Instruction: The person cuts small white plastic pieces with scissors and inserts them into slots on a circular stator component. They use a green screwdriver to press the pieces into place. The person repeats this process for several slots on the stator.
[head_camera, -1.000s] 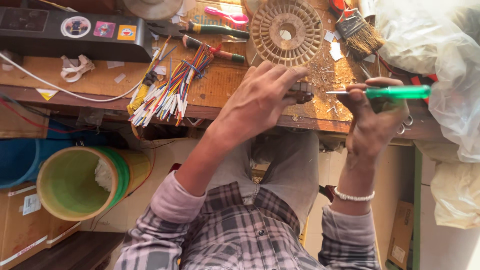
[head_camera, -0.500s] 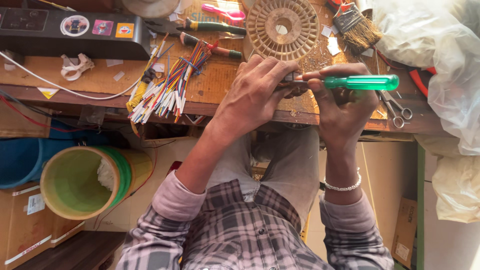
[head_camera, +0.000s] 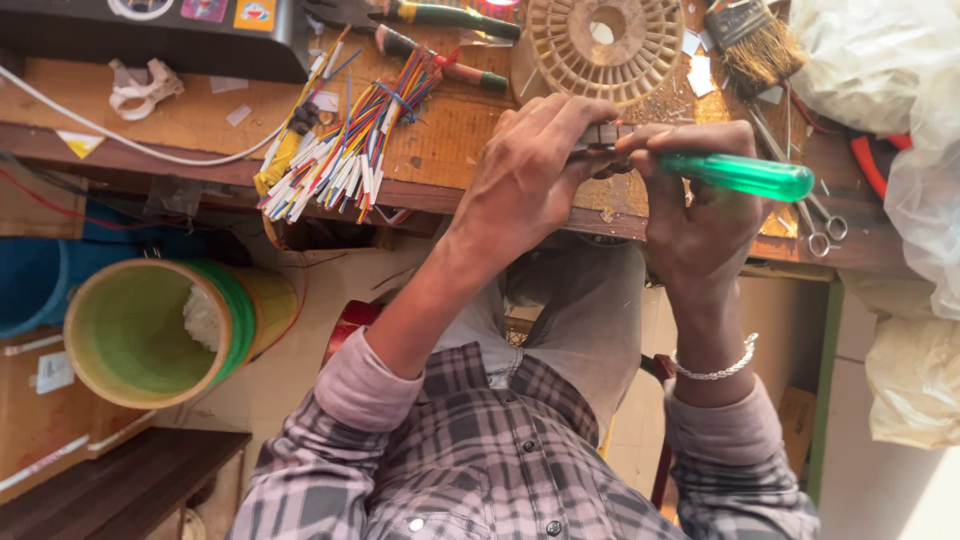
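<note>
Small dark part (head_camera: 600, 135) mostly hidden under left hand (head_camera: 530, 170), which grips it; right hand (head_camera: 700, 215) clenches green-handled screwdriver (head_camera: 745, 175), tip concealed.

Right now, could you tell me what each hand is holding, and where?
Right hand grips a green-handled screwdriver by its handle; left hand pinches a small dark part.

Green-handled screwdriver and a small dark part at the workbench edge.
The screwdriver (head_camera: 745, 176) has a translucent green handle lying nearly level, its tip pointing left into a small dark part (head_camera: 598, 135) (mostly hidden by fingers, details unclear).
</note>
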